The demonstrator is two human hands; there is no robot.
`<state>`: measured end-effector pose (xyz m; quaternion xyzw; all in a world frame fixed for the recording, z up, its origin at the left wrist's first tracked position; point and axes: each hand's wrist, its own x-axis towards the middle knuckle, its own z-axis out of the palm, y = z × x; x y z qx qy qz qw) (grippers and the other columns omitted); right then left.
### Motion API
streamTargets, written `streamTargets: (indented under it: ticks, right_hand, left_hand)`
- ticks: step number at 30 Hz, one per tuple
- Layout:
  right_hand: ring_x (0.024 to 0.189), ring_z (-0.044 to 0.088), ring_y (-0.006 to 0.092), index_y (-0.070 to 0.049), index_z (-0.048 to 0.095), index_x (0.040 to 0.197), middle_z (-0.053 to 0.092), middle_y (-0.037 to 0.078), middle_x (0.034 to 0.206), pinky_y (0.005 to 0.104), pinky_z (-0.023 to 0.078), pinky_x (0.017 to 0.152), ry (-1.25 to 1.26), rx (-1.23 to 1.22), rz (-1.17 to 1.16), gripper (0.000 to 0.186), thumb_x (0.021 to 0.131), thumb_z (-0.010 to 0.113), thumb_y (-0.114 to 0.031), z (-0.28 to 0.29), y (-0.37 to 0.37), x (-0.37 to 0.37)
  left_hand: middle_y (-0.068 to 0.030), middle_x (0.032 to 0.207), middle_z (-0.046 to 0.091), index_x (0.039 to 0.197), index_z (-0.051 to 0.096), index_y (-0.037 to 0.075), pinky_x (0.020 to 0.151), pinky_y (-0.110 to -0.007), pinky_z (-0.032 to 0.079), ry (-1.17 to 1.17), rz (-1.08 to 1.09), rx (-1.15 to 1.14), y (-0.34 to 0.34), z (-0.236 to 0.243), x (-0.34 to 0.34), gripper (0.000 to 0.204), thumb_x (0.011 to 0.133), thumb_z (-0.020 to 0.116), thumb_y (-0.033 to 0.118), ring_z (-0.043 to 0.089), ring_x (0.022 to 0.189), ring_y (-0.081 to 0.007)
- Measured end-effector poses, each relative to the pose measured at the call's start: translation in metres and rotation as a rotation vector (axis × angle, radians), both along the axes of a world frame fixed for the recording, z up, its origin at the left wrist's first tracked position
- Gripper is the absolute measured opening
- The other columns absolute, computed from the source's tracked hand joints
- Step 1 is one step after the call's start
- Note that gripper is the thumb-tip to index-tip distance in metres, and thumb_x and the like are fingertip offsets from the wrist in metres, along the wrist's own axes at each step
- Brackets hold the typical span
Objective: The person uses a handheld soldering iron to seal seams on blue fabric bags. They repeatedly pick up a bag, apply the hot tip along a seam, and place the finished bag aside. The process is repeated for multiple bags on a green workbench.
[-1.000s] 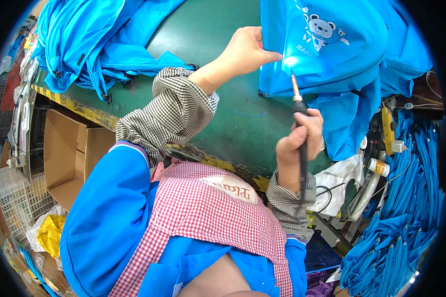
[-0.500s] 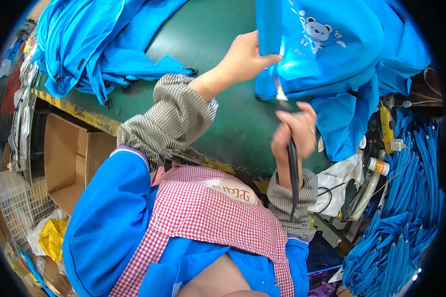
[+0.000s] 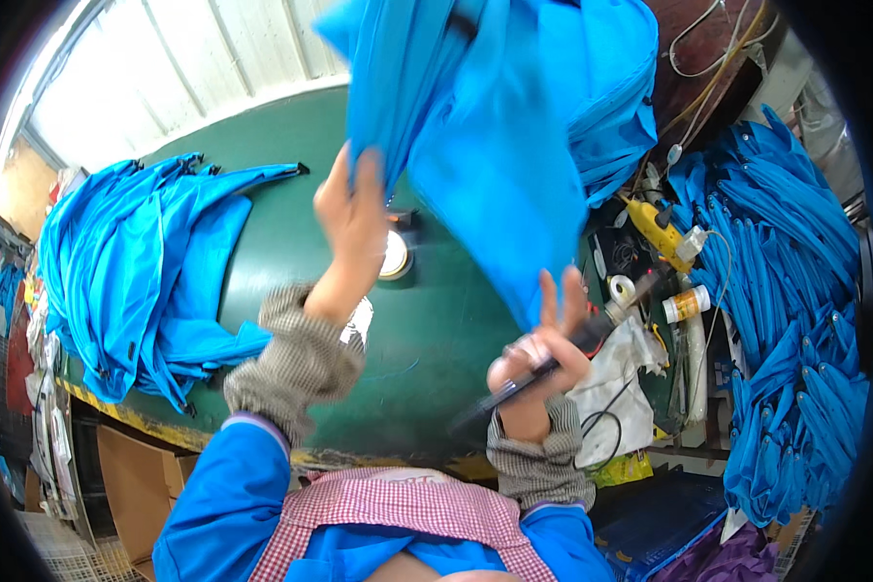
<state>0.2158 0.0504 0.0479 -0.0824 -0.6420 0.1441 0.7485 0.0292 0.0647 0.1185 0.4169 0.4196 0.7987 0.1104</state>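
A large blue fabric bag hangs raised over the far middle of the green table, blurred by motion. My left hand is closed on its left edge. One lower corner of the bag reaches down to my right hand; whether they touch I cannot tell. The thumb and lower fingers of my right hand wrap a slim black-handled tool, while two fingers point up. Blur hides the tool's exact kind. On the table by my left wrist stands a small round lit lamp.
A pile of blue bags lies on the table's left side. Stacked blue bags fill the right. Between them and the table are a yellow power strip, a white bottle, a tape roll and cords. An open carton stands lower left.
The bag with the printed bear has been lifted and swung off the lamp, its print now out of sight. My left hand moved left and down. My right hand lowered, its tool turned away from the bag.
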Motion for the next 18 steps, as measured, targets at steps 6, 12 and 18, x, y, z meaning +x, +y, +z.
streamTargets:
  ticks: [6,12,18]
  right_hand:
    - [0.113,0.049,0.0438,-0.007,0.031,0.099,0.049,0.037,0.119,0.0538,0.041,0.096,-0.087,-0.196,-0.312,0.024,0.097,0.046,-0.025,-0.014,-0.014,0.068]
    - [0.105,0.055,0.0384,-0.005,0.031,0.096,0.054,0.034,0.118,0.0507,0.039,0.095,-0.190,-0.437,-0.340,0.020,0.099,0.040,-0.022,-0.023,-0.019,0.072]
    - [0.102,0.058,0.0421,-0.003,0.033,0.095,0.054,0.036,0.115,0.0494,0.048,0.089,-0.105,-0.360,-0.223,0.017,0.099,0.039,-0.018,-0.021,-0.010,0.049]
  left_hand:
    - [-0.0172,0.081,0.067,0.110,0.067,0.021,0.067,-0.046,0.053,0.795,0.212,-0.211,0.212,0.056,0.124,0.035,0.089,0.055,0.046,0.064,0.077,-0.0385]
    - [-0.0124,0.098,0.067,0.099,0.069,0.021,0.077,-0.046,0.052,0.942,-0.016,-0.698,0.307,-0.003,0.122,0.037,0.090,0.047,0.049,0.064,0.093,-0.0318]
    - [-0.0179,0.122,0.053,0.128,0.050,0.011,0.095,-0.044,0.041,1.026,-0.079,-0.070,0.192,-0.004,0.086,0.062,0.078,0.067,0.044,0.050,0.114,-0.0330]
